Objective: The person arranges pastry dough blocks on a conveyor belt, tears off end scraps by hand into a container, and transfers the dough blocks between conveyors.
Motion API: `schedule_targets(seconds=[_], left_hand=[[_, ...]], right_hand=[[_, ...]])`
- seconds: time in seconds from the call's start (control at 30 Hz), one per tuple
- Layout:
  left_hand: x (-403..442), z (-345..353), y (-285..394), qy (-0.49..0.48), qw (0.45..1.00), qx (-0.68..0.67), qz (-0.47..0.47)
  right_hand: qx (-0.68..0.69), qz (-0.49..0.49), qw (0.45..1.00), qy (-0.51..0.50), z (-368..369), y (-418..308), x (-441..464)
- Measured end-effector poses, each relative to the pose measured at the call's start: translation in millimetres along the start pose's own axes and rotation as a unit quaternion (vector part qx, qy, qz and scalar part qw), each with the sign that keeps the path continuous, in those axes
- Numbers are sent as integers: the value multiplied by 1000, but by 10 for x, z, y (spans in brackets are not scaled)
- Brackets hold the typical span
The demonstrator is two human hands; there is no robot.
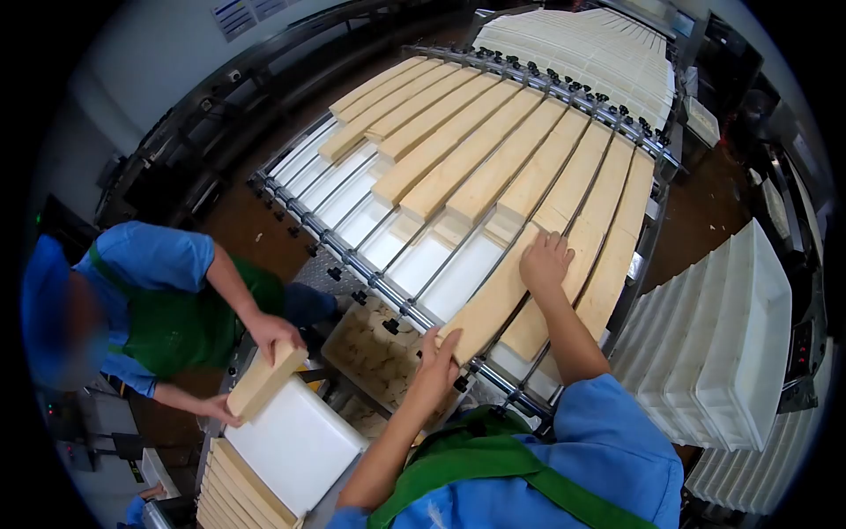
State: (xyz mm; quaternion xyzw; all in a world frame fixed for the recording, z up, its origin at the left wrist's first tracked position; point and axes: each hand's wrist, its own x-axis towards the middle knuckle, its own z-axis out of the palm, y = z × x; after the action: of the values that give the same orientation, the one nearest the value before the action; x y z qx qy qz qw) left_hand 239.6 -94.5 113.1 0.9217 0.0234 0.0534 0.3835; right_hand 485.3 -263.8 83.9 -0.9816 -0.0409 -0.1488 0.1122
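Observation:
A long pale-beige block (489,304), like firm tofu or dough, lies in a lane near the front edge of the conveyor. My left hand (434,368) is closed around its near end, thumb on the upper face. My right hand (546,262) grips the same block near its far end, fingers bent over the top; their undersides are hidden. More blocks of this kind (480,167) lie in parallel lanes beyond my hands. Beside my right hand, another long block (612,273) runs along the right lane.
Metal rods (441,273) divide the white conveyor (357,216). At left, a co-worker's hands (275,335) hold a short block (264,381) over a white board (295,432). A bin of pale scraps (374,348) sits below. Stacked white trays (740,344) stand at right.

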Motion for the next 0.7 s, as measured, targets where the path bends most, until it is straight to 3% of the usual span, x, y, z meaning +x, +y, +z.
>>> schedule_targets(seconds=[0.07,0.1,0.17,0.23,0.27,0.3,0.37,0.43,0.57,0.67,0.7], left_hand=[[194,14,24,-60,995,-78,1],[255,73,8,-56,995,-78,-1],[356,210,-42,-44,998,-27,22],[339,213,-27,-36,999,-23,9],[292,201,-38,-8,997,-79,1],[239,191,-52,21,991,-134,-6],[118,233,-142,76,985,-154,-16],[-24,177,-225,145,979,-140,-21],[-300,82,-408,229,961,-146,-46],[-504,-16,-519,245,952,-163,-84],[-573,-44,-558,232,951,-176,-106]], right_hand=[[-12,-46,992,119,-158,-138,-205],[-10,-51,992,119,-186,-212,-322],[81,-161,978,110,-223,-324,-553],[246,-229,937,-90,-428,-410,-777],[250,-236,934,-95,-503,-443,-914],[281,-302,904,-113,-567,-480,-1056],[318,-376,860,-137,-621,-573,-1258],[182,-420,885,-85,-612,-618,-1364],[162,-396,904,3,-340,-575,-1395],[167,-354,919,-52,-513,-645,-1424],[176,-362,915,-23,-305,-570,-1397]])
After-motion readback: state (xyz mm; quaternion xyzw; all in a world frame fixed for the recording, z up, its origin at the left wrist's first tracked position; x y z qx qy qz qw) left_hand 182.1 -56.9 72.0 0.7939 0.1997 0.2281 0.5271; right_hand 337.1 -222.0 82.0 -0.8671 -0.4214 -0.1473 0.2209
